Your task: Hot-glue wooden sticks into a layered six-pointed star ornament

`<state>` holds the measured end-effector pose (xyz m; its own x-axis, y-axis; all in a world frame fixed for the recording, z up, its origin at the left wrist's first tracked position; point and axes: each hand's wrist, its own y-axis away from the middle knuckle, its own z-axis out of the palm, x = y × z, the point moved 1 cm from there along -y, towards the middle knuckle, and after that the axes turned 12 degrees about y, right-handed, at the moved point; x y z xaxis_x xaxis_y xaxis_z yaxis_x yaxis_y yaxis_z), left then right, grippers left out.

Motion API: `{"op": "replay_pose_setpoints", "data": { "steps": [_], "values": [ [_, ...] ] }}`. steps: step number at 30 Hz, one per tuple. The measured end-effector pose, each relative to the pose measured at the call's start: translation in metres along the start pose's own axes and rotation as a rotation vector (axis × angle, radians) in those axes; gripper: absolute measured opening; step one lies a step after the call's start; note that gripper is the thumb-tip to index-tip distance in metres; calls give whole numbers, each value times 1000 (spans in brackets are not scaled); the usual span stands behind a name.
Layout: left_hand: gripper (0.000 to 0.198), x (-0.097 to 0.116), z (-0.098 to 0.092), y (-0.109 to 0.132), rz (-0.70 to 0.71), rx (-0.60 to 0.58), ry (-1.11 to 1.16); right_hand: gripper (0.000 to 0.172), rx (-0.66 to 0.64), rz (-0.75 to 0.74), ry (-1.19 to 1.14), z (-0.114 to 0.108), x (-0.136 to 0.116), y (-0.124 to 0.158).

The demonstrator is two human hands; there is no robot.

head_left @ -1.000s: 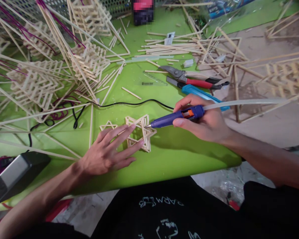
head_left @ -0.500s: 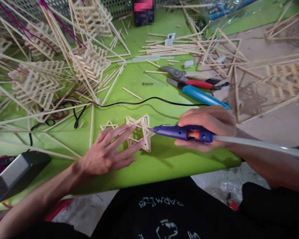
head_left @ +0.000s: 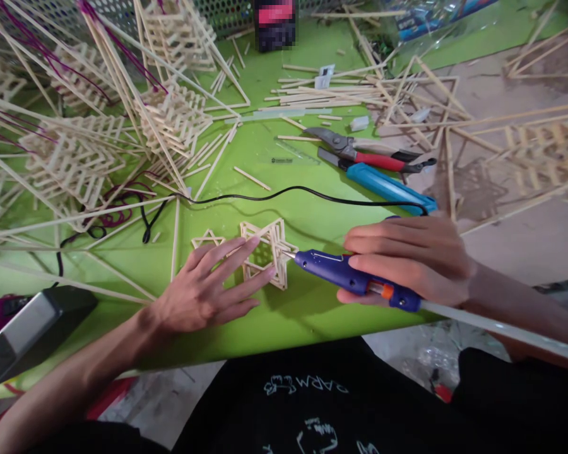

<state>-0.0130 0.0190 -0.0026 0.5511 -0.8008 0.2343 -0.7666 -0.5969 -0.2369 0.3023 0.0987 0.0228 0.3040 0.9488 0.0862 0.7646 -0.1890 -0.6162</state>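
My right hand [head_left: 409, 261] is wrapped round a blue hot glue gun [head_left: 329, 270], with a long pale glue stick [head_left: 502, 328] trailing from its back end. The gun's metal nozzle is at the right side of a star-shaped frame of thin wooden sticks [head_left: 280, 258]; whether it touches the wood I cannot tell. My left hand [head_left: 208, 287] lies with fingers spread, two fingertips resting on that frame. Partly behind the left fingers is a smaller stick star [head_left: 209, 236]. A black cord [head_left: 293, 188] runs across the green table to the gun.
Pruning shears [head_left: 345, 148] and a blue-handled cutter [head_left: 388, 186] lie beyond my right hand. Loose sticks [head_left: 317, 96] are piled at the back. Layered stick structures [head_left: 170, 120] with purple strings crowd the left. A dark box [head_left: 38, 334] stands at the left front edge.
My right hand has tilted the glue gun, its back end swinging down toward me and slightly right; the nozzle has shifted slightly downward. My left hand and the star frame are nearly still.
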Motion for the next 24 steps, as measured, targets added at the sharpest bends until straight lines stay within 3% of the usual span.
{"op": "replay_pose_setpoints", "data": {
  "steps": [5,9,16,24],
  "values": [
    [63,0,0,-1,-1,19,-3,29,75,-166,138,2,-2,4],
    [65,1,0,-1,0,11,-19,25,51,-252,162,1,-1,6],
    [65,1,-1,-1,-4,12,-20,23,77,-45,-27,7,-5,5],
    [69,0,1,-1,-4,27,-16,26,-57,-46,-21,10,-2,8]
  ]
}}
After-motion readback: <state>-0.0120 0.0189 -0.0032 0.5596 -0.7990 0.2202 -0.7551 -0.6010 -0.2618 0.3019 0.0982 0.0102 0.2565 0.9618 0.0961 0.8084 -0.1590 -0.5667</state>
